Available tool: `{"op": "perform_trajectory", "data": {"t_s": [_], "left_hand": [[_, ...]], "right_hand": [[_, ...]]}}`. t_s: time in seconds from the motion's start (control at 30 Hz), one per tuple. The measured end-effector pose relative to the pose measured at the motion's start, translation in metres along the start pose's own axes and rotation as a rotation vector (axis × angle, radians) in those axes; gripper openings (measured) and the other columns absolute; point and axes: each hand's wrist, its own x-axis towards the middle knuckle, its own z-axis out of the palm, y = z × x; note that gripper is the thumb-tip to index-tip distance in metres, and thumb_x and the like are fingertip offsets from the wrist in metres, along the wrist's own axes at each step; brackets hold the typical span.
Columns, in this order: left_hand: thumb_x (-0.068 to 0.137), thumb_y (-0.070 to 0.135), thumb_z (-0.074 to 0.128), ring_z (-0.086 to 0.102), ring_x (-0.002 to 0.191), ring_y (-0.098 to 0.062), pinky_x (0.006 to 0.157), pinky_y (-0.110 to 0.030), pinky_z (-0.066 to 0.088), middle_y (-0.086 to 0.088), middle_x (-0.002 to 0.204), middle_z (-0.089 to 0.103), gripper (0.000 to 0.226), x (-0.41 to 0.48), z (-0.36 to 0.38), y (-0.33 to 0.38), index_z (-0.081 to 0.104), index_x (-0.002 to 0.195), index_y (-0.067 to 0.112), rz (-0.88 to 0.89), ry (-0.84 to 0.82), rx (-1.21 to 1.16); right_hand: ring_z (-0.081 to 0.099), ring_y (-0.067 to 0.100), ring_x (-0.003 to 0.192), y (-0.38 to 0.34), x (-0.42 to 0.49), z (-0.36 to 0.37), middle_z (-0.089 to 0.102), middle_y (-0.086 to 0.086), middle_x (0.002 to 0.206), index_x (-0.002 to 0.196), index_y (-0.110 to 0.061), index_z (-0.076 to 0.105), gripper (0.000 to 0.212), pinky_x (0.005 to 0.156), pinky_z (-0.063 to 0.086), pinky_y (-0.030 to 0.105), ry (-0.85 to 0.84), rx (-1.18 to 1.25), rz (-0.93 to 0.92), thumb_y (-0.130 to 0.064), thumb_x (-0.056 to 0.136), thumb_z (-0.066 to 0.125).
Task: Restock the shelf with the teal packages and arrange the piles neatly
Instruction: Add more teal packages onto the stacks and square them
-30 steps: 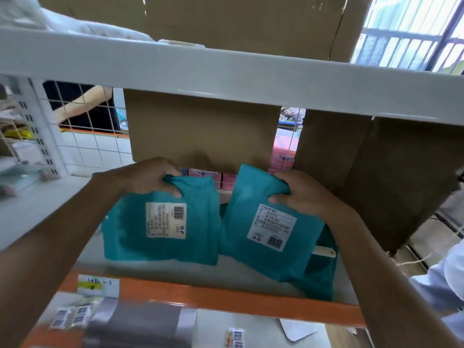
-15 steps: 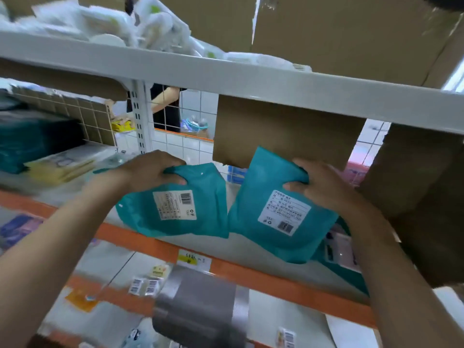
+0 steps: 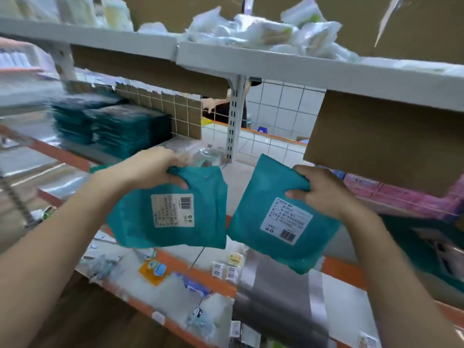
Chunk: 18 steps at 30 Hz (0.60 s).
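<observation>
I hold two teal packages in the air in front of the shelf. My left hand (image 3: 153, 169) grips the top edge of the left teal package (image 3: 140, 222), whose white label faces me. My right hand (image 3: 324, 189) grips the upper right corner of the right teal package (image 3: 253, 222), which hangs tilted with its label and barcode showing. Two piles of teal packages (image 3: 113, 126) lie stacked on the shelf (image 3: 57, 151) to the left, blurred. Another teal package (image 3: 424, 247) lies low at the right edge.
A white upper shelf (image 3: 251, 59) carries white packets and cardboard boxes. A brown cardboard box (image 3: 376, 144) hangs down at right, above pink boxes (image 3: 401, 194). A lower shelf holds small packets and a grey roll (image 3: 281, 295). A person stands behind the wire mesh.
The view has swung to the left, bringing the stacked teal piles into sight. Both hands have carried their packages leftward, away from the right bay and out over the shelf's orange front edge.
</observation>
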Motion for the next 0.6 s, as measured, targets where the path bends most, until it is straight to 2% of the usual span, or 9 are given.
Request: {"op": "perform_trajectory", "data": {"t_s": [0.07,0.1,0.17,0.23,0.3,0.33,0.43,0.53,0.6], "left_hand": [[0.08,0.035,0.07,0.054,0.09,-0.012,0.066,-0.027,0.036,0.013,0.099,0.063,0.033,-0.009,-0.003,-0.027,0.064,0.112,0.032,-0.038,0.001,-0.002],[0.082,0.034,0.068,0.052,0.089,-0.009,0.064,-0.026,0.035,0.015,0.096,0.06,0.031,-0.013,-0.003,-0.038,0.064,0.112,0.033,-0.052,0.003,-0.014],[0.083,0.035,0.067,0.054,0.087,-0.009,0.063,-0.025,0.034,0.016,0.091,0.058,0.02,-0.02,-0.003,-0.06,0.066,0.102,0.034,-0.085,-0.01,-0.031],[0.083,0.038,0.066,0.056,0.086,-0.012,0.066,-0.028,0.038,0.014,0.087,0.058,0.005,-0.027,-0.003,-0.085,0.061,0.084,0.038,-0.11,-0.031,-0.009],[0.083,0.039,0.066,0.054,0.082,-0.012,0.069,-0.032,0.043,0.013,0.084,0.058,0.021,-0.034,-0.007,-0.11,0.049,0.071,0.045,-0.141,-0.053,-0.007],[0.082,0.039,0.066,0.054,0.08,-0.012,0.07,-0.034,0.045,0.012,0.084,0.06,0.022,-0.036,-0.01,-0.124,0.049,0.07,0.044,-0.163,-0.061,-0.003],[0.083,0.037,0.066,0.057,0.079,-0.014,0.067,-0.033,0.043,0.008,0.085,0.065,0.011,-0.041,-0.023,-0.165,0.062,0.08,0.028,-0.219,-0.069,-0.006],[0.082,0.039,0.066,0.058,0.075,-0.017,0.066,-0.036,0.044,0.003,0.08,0.065,0.024,-0.037,-0.038,-0.212,0.064,0.083,0.015,-0.273,-0.08,0.007],[0.081,0.043,0.065,0.058,0.074,-0.019,0.066,-0.042,0.044,-0.002,0.08,0.065,0.033,-0.031,-0.047,-0.241,0.063,0.084,0.01,-0.29,-0.083,0.038]], "right_hand": [[0.058,0.019,0.078,-0.019,0.014,0.015,0.06,-0.008,0.079,0.08,-0.031,0.05,0.018,0.069,0.045,0.035,-0.036,0.002,-0.025,-0.026,0.084,0.067],[0.058,0.019,0.08,-0.028,0.023,0.022,0.061,-0.006,0.083,0.084,-0.03,0.051,0.016,0.071,0.045,0.036,-0.055,-0.002,-0.039,-0.026,0.085,0.066],[0.057,0.019,0.083,-0.047,0.041,0.037,0.06,-0.008,0.085,0.087,-0.031,0.05,0.016,0.071,0.044,0.035,-0.088,-0.023,-0.078,-0.027,0.086,0.065],[0.053,0.016,0.082,-0.066,0.062,0.051,0.056,-0.014,0.081,0.082,-0.035,0.047,0.019,0.065,0.038,0.031,-0.106,-0.039,-0.124,-0.028,0.086,0.064],[0.053,0.014,0.081,-0.088,0.086,0.066,0.056,-0.015,0.081,0.082,-0.034,0.049,0.017,0.064,0.036,0.029,-0.112,-0.033,-0.159,-0.028,0.086,0.064],[0.054,0.015,0.081,-0.099,0.099,0.074,0.059,-0.011,0.083,0.086,-0.03,0.052,0.012,0.066,0.037,0.029,-0.112,-0.027,-0.178,-0.028,0.086,0.065],[0.058,0.017,0.082,-0.132,0.139,0.098,0.063,-0.004,0.085,0.089,-0.023,0.056,0.014,0.069,0.041,0.031,-0.106,-0.016,-0.256,-0.029,0.084,0.067],[0.06,0.016,0.081,-0.162,0.18,0.116,0.064,-0.006,0.085,0.086,-0.027,0.054,0.016,0.068,0.041,0.03,-0.101,0.015,-0.31,-0.026,0.083,0.069],[0.058,0.014,0.084,-0.179,0.206,0.125,0.06,-0.009,0.09,0.096,-0.029,0.056,0.019,0.069,0.038,0.027,-0.114,0.018,-0.317,-0.026,0.083,0.069]]}}
